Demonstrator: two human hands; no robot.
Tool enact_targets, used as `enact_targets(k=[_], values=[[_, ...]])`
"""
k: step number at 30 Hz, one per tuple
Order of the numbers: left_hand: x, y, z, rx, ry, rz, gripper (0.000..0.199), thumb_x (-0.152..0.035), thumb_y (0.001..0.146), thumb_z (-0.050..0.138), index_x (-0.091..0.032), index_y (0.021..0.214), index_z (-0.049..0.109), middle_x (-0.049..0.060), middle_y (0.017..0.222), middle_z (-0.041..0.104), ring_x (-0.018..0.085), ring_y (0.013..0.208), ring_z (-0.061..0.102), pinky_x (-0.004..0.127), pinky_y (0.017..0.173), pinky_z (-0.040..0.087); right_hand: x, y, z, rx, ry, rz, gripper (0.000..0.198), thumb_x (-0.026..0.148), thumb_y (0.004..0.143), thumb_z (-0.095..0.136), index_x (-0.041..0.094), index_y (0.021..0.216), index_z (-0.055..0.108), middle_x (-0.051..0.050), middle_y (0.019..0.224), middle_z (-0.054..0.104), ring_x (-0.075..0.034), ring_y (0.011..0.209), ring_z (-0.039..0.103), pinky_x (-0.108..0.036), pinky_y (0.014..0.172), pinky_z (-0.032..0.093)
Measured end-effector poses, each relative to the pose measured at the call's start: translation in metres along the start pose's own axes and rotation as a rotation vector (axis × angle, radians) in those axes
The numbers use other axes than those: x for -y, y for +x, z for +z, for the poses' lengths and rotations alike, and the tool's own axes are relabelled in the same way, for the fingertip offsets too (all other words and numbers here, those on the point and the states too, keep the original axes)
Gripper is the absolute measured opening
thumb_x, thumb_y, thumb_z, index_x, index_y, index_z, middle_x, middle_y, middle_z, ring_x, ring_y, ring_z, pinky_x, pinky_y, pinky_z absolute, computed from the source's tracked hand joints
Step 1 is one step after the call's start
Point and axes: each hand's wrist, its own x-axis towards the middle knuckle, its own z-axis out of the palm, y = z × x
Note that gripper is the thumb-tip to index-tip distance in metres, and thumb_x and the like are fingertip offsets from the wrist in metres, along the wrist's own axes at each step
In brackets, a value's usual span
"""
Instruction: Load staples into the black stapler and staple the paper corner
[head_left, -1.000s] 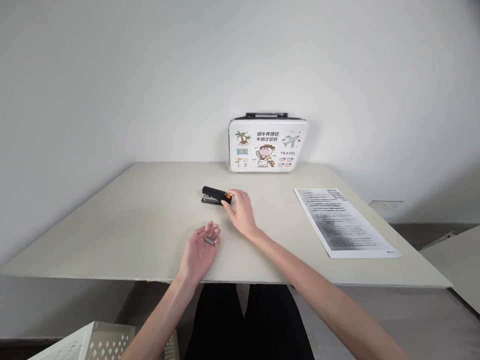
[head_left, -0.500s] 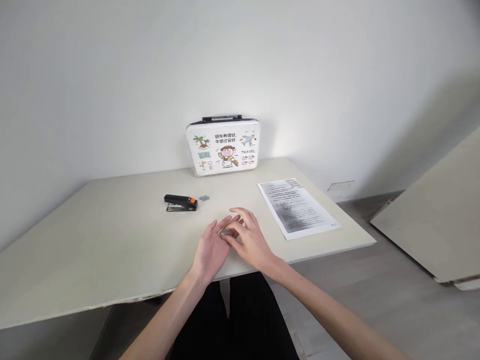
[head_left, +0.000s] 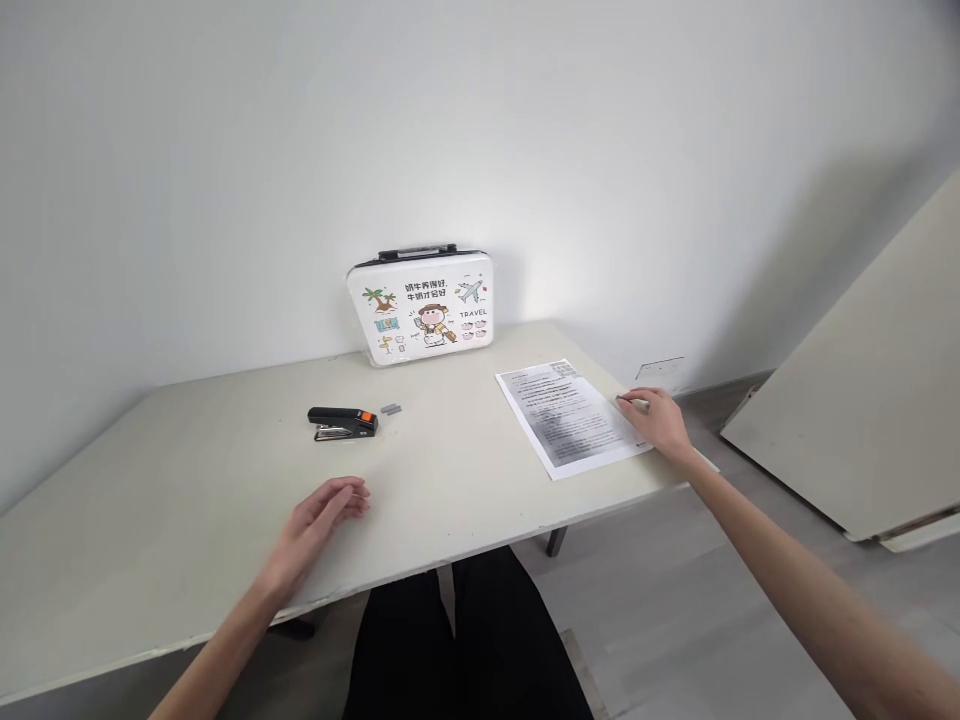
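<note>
My right hand (head_left: 656,420) is at the right edge of the printed sheet of paper (head_left: 570,415), thumb and fingers pinched on a small grey strip of staples (head_left: 621,400), mostly hidden by the fingers. My left hand (head_left: 326,515) rests near the table's front with its fingers loosely bent; nothing shows in it. A black stapler (head_left: 343,423) with an orange patch lies beyond that hand. Beside its right end are a few grey staple strips (head_left: 391,409).
A white cartoon-printed case (head_left: 424,310) with a black handle stands at the back of the table (head_left: 442,480), against the wall (head_left: 600,150). A pale panel (head_left: 862,400) stands on the floor at the right.
My hands have parted. The right one has carried the staple strip from my left palm to the paper's right edge. My left hand has moved left and turned over.
</note>
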Motion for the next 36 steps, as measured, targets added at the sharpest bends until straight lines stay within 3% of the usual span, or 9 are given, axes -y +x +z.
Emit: enact_targets(k=[3,6,10,16,21,28,36], values=[[0.005,0.002,0.0,-0.044,-0.163,-0.014,0.044,-0.057,0.082,0.081,-0.018,0.102,0.077,0.01,0.099,0.073,0.024,0.094,0.067,0.038,0.092,0.057,-0.006,0.008,0.007,0.026,-0.012,0.027,0.036,0.051,0.084,0.063,0.019,0.09,0.077,-0.019,0.116,0.073,-0.034,0.109,0.067,-0.05,0.102,0.05],[0.008,0.0,0.002,-0.054,-0.195,0.001,0.043,-0.056,0.082,0.082,-0.018,0.1,0.077,0.009,0.096,0.072,0.022,0.09,0.066,0.035,0.089,0.056,-0.009,0.003,0.007,0.043,-0.015,0.034,0.041,0.051,0.084,0.064,0.017,0.101,0.078,-0.02,0.121,0.072,-0.032,0.106,0.069,-0.046,0.099,0.052],[0.009,-0.002,0.003,-0.076,-0.169,0.017,0.041,-0.056,0.081,0.082,-0.018,0.098,0.077,0.008,0.093,0.072,0.022,0.088,0.065,0.034,0.085,0.056,-0.013,-0.02,-0.005,0.061,-0.013,0.016,0.049,0.054,0.09,0.059,0.016,0.117,0.074,-0.02,0.124,0.07,-0.031,0.105,0.07,-0.043,0.095,0.054],[0.007,-0.002,0.005,-0.093,-0.14,0.026,0.044,-0.059,0.08,0.081,-0.018,0.098,0.077,0.008,0.092,0.071,0.023,0.088,0.065,0.035,0.086,0.056,-0.004,-0.048,-0.014,0.113,-0.048,-0.115,0.044,0.054,0.092,0.057,0.021,0.119,0.071,-0.016,0.136,0.067,-0.034,0.124,0.062,-0.047,0.107,0.049],[0.009,-0.001,0.005,-0.092,-0.104,0.033,0.047,-0.062,0.078,0.081,-0.019,0.097,0.077,0.008,0.092,0.07,0.024,0.09,0.064,0.036,0.086,0.056,0.008,-0.048,-0.012,0.165,-0.143,-0.25,0.042,0.05,0.099,0.046,0.023,0.119,0.071,-0.014,0.137,0.069,-0.035,0.13,0.058,-0.053,0.112,0.043],[0.012,0.0,0.004,-0.094,-0.084,0.054,0.046,-0.062,0.079,0.08,-0.02,0.097,0.078,0.008,0.09,0.071,0.024,0.089,0.065,0.036,0.085,0.056,0.016,-0.052,-0.013,0.249,-0.151,-0.322,0.044,0.057,0.099,0.049,0.028,0.122,0.072,-0.01,0.14,0.069,-0.034,0.134,0.059,-0.051,0.11,0.046],[0.015,0.0,0.0,-0.069,-0.064,0.068,0.044,-0.062,0.084,0.076,-0.021,0.1,0.077,0.008,0.094,0.071,0.024,0.092,0.065,0.036,0.087,0.056,0.019,-0.048,-0.01,0.328,-0.09,-0.267,0.057,0.069,0.093,0.058,0.027,0.13,0.069,-0.01,0.15,0.062,-0.037,0.14,0.055,-0.055,0.117,0.041]])
